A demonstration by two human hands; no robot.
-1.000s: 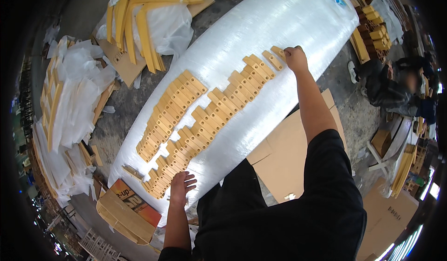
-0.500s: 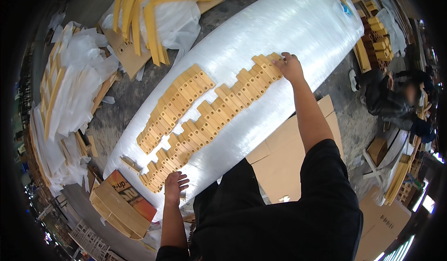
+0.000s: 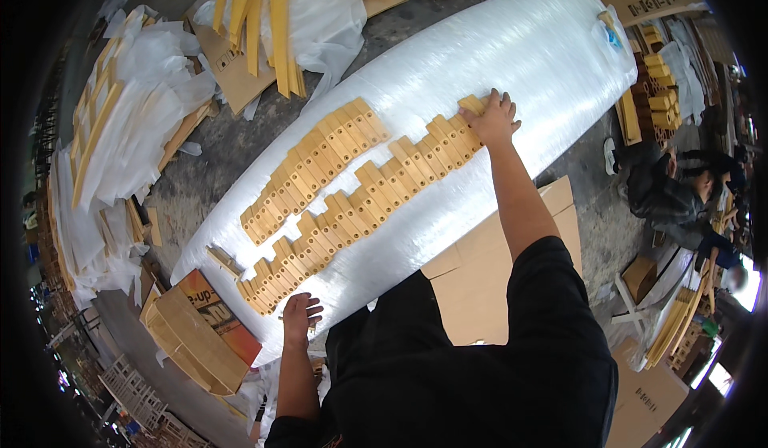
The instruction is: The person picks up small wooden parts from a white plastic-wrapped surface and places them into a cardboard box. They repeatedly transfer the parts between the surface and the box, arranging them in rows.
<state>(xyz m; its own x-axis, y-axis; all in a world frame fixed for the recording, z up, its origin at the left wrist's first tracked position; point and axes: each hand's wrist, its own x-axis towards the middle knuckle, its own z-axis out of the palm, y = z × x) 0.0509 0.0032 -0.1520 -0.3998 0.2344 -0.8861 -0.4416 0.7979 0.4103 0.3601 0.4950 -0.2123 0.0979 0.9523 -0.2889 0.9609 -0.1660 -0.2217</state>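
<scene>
Two long stepped rows of small light-brown wooden blocks with round holes lie on a surface wrapped in shiny clear plastic [image 3: 432, 48]. The longer, nearer row of blocks [image 3: 376, 196] runs from lower left to upper right; the shorter, farther row [image 3: 316, 160] lies roughly alongside it. My right hand [image 3: 492, 118] rests with spread fingers at the upper right end of the nearer row, its fingertips at the last blocks. By the lower left end, my left hand [image 3: 299, 314] has its fingers apart and holds nothing that I can see.
A single wooden piece [image 3: 224, 261] lies near the left edge of the wrapped surface. An open cardboard box [image 3: 188, 344] stands beyond that edge. Yellowish wooden parts [image 3: 280, 32] and white wrapping [image 3: 152, 72] are piled behind. Flat cardboard [image 3: 480, 288] lies at right; another person [image 3: 672, 180] crouches beyond.
The view has shifted a little. My right hand has turned and its fingers have spread at the row's end. My left hand stays near the lower end, and the blocks keep much the same layout.
</scene>
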